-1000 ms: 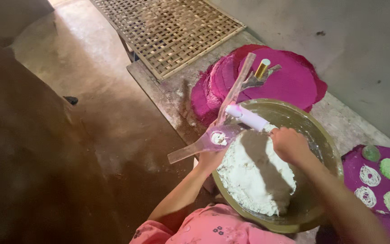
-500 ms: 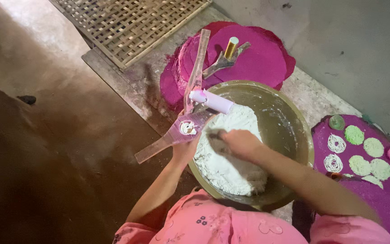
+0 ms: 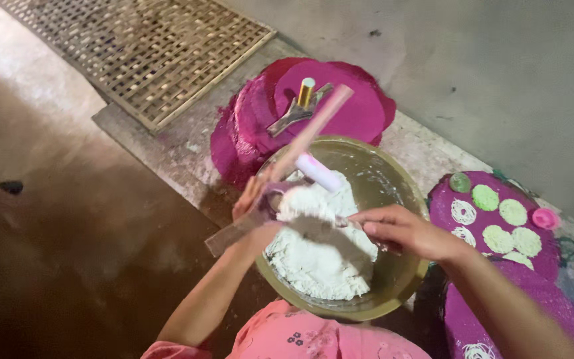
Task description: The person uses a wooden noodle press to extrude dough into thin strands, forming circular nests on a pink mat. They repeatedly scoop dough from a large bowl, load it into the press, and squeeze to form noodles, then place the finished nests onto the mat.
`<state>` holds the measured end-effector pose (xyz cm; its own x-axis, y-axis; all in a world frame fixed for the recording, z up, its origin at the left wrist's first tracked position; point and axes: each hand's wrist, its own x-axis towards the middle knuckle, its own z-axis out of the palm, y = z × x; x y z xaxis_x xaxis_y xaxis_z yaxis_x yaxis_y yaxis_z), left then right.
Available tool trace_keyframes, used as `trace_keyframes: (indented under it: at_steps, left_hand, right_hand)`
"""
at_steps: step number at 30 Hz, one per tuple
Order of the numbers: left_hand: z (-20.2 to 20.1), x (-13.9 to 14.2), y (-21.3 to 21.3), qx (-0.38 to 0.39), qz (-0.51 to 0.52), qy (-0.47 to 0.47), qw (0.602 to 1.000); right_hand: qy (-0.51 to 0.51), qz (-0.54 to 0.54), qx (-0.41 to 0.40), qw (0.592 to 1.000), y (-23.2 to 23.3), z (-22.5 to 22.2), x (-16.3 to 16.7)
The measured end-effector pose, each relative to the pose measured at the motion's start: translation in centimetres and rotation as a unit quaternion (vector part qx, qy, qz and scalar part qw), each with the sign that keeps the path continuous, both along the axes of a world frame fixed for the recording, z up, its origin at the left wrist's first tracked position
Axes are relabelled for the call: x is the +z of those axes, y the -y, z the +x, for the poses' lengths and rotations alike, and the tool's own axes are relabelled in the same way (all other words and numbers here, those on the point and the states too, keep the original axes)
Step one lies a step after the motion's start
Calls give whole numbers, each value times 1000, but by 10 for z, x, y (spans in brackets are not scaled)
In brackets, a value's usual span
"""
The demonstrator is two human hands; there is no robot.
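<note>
My left hand [image 3: 250, 199] grips a long pink-and-purple hand press [image 3: 313, 129], held slanted over the near-left rim of a wide metal bowl [image 3: 393, 292]. A white cylinder [image 3: 320, 173] juts from the press at its middle. A big mound of white dough [image 3: 320, 259] fills the bowl. My right hand [image 3: 406, 233] reaches in from the right above the dough. Its fingers are pinched together, pointing at the press cup, apparently on a bit of dough; motion blur hides the detail.
Round magenta mats [image 3: 360, 113] lie beyond the bowl, with a metal tool and yellow cylinder [image 3: 297, 110] on them. A woven bamboo tray [image 3: 147, 53] lies far left. At right a purple mat [image 3: 539, 272] carries several pale noodle discs, a green cap [image 3: 460, 182] and a pink cap [image 3: 545, 218].
My right hand has lifted off the dough mound and moved left toward the press cup. The press has tilted so its long handle points further right. The view has shifted.
</note>
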<state>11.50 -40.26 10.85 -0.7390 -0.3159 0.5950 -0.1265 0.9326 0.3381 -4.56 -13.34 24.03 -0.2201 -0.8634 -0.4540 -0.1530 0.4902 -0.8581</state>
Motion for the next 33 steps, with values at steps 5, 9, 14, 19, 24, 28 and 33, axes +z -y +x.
trace_keyframes:
  at_steps: [5, 9, 14, 19, 24, 28, 33]
  left_hand:
    - [-27, 9, -6, -138, 109, 331, 927]
    - [-18, 7, -26, -193, 56, 30, 979]
    - [-11, 8, -48, -225, 206, 107, 946]
    - [-10, 12, -22, -107, 431, 125, 887]
    - [-25, 8, -27, -86, 165, 51, 981]
    - [-29, 18, -31, -32, 95, 21, 995]
    - [-34, 33, -16, 12, 344, 223, 912]
  right_hand:
    - [-209, 20, 48, 976, 12, -11, 25]
    - [-559, 87, 151, 811, 37, 26, 36]
    - [-695, -40, 278, 662, 50, 66, 16]
    - [-674, -81, 124, 724, 7, 52, 49]
    - [-481, -199, -108, 847, 23, 58, 25]
    - [-374, -168, -130, 903, 21, 74, -33]
    - [-227, -151, -161, 949, -4, 51, -43]
